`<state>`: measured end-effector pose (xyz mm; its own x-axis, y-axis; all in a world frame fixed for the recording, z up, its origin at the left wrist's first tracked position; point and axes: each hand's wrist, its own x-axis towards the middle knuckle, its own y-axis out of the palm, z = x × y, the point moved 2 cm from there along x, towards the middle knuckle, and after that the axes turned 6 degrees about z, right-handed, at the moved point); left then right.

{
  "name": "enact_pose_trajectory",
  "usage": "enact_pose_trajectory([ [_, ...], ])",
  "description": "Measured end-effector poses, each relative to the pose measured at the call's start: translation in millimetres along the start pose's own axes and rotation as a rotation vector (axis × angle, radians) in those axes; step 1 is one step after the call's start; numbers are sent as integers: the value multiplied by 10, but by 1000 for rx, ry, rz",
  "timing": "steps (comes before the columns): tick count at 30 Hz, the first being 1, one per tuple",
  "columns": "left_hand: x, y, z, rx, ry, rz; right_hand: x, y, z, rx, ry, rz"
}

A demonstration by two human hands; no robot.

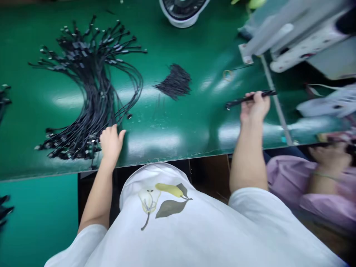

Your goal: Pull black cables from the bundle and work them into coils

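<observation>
A large fanned bundle of black cables with small plug ends lies on the green table at the left. My left hand rests at the near end of that bundle, fingers reaching into the cables, the thumb apart. My right hand is closed round a thin bunch of black cable pieces held level above the table at the right. A small heap of short black ties lies in the middle of the table between my hands.
A white fan stands at the far edge. A grey machine with a metal rod fills the upper right. A rubber band lies near it. Another person in a lilac sleeve sits at the right. More cables lie at far left.
</observation>
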<state>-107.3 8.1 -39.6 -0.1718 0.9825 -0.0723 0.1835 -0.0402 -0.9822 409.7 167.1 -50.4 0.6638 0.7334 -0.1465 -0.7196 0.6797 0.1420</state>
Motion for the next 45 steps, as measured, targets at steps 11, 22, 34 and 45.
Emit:
enact_pose_trajectory([
  [11, 262, -121, 27, -127, -25, 141, -480, -400, -169, 87, 210, -117],
  [22, -29, -786, -373, -509, 159, -115, -2684, 1435, -68, -465, -552, 1230],
  [34, -1698, -642, 1142, -1328, -529, 25, -2350, 3518, 148, -1024, -896, 1392],
  [45, -1290, -440, 719, -1225, -285, -202, -3563, 1884, 180, -1451, -1258, 2104],
])
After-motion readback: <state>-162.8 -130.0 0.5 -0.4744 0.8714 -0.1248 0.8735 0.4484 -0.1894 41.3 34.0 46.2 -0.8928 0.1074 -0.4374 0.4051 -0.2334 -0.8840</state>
